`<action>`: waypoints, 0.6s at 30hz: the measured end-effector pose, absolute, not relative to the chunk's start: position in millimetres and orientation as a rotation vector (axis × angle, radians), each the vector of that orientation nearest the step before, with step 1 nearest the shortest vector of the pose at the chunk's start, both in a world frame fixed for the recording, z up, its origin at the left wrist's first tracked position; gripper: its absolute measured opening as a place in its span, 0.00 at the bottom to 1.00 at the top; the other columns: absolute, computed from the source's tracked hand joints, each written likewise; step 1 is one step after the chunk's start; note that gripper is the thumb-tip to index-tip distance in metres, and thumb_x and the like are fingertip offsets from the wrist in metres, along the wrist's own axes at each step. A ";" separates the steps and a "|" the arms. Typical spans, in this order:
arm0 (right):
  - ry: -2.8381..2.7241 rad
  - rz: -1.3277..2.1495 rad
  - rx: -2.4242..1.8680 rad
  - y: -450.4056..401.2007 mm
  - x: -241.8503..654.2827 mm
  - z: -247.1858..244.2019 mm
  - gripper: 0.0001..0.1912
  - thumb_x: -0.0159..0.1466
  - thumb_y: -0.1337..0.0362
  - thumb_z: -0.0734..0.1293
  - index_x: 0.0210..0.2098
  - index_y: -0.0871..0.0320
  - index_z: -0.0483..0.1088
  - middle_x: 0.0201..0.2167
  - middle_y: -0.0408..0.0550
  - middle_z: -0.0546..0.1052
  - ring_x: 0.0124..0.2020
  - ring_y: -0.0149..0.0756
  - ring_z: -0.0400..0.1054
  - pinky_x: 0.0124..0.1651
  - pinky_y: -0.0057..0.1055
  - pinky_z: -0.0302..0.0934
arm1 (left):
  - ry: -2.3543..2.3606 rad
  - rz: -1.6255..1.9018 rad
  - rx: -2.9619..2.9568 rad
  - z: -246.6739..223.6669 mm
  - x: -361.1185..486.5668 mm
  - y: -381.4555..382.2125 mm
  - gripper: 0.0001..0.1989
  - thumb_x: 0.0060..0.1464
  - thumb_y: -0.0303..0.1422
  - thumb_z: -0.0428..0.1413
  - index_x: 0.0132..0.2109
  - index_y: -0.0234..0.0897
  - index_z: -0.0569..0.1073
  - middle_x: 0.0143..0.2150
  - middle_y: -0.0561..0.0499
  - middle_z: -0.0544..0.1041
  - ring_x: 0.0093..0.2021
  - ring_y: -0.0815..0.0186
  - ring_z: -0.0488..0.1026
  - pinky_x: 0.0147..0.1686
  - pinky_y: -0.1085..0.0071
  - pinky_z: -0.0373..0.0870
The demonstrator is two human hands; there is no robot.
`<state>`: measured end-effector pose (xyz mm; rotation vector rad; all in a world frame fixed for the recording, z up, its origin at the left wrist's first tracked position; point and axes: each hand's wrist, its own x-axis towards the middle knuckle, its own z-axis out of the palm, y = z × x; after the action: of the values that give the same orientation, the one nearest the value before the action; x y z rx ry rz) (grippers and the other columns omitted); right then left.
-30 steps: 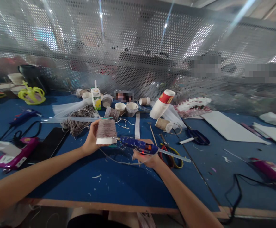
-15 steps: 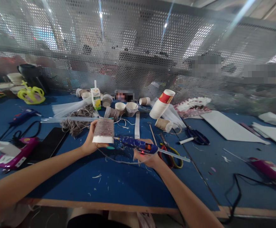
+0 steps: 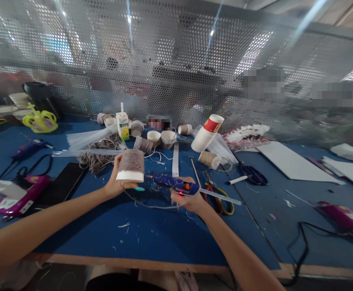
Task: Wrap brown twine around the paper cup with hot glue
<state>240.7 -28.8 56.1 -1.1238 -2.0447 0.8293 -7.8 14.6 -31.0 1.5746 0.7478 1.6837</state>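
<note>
My left hand (image 3: 114,182) is closed round a paper cup (image 3: 131,165) wrapped in grey-brown cord, its white rim part bare and facing down. My right hand (image 3: 190,198) grips a blue glue gun (image 3: 176,184) with a lit red light and a clear glue stick (image 3: 221,196) poking out of its back. The gun's nozzle points left, close to the cup's side near the lower edge of the winding; I cannot tell whether it touches. A loose strand of cord (image 3: 152,207) hangs from the cup and runs toward my right hand.
Behind the cup lies a heap of grey cord (image 3: 99,155) beside a drink carton (image 3: 122,126). Several wrapped cups and a stack of paper cups (image 3: 203,139) stand farther back. Scissors (image 3: 221,200) lie right of my right hand. A purple glue gun (image 3: 346,218) is at far right.
The cup has shifted slightly left and tilted a little in my left hand. The glue gun has also moved slightly left, with its nozzle still near the cup.
</note>
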 end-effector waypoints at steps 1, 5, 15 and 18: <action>-2.051 0.811 -1.156 -27.5 242.4 55.6 0.09 0.49 0.68 0.61 0.16 0.55 0.55 0.15 0.39 0.62 0.17 0.27 0.56 0.21 0.24 0.51 | 0.747 1.693 1.559 -30.3 -8.4 14.0 0.49 0.28 0.51 0.70 0.57 0.54 0.57 0.55 0.46 0.67 0.52 0.48 0.71 0.51 0.44 0.71; -2.226 0.335 -1.369 -18.4 250.5 54.1 0.07 0.52 0.65 0.64 0.22 0.55 0.58 0.22 0.42 0.68 0.24 0.32 0.64 0.27 0.27 0.55 | 0.830 1.754 1.519 -25.3 -8.0 12.8 0.45 0.32 0.44 0.71 0.57 0.50 0.57 0.55 0.46 0.66 0.54 0.51 0.70 0.54 0.46 0.69; -1.934 -0.145 -2.053 -0.6 269.1 50.1 0.19 0.56 0.61 0.70 0.40 0.61 0.58 0.39 0.58 0.69 0.38 0.49 0.71 0.34 0.35 0.62 | 0.892 1.876 1.783 -19.7 -1.1 11.8 0.41 0.35 0.39 0.70 0.56 0.44 0.61 0.54 0.47 0.60 0.59 0.51 0.63 0.58 0.53 0.65; -1.903 -0.030 -2.042 2.0 271.0 46.2 0.20 0.53 0.62 0.71 0.38 0.60 0.58 0.40 0.56 0.67 0.40 0.51 0.70 0.37 0.37 0.64 | 0.990 1.780 1.871 -17.8 -2.3 9.9 0.41 0.38 0.36 0.69 0.58 0.42 0.59 0.54 0.44 0.60 0.58 0.51 0.63 0.57 0.52 0.66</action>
<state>271.0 2.0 46.2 -2.0420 -1.9034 -0.0298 -2.3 9.9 -17.8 1.8707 0.9897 1.7796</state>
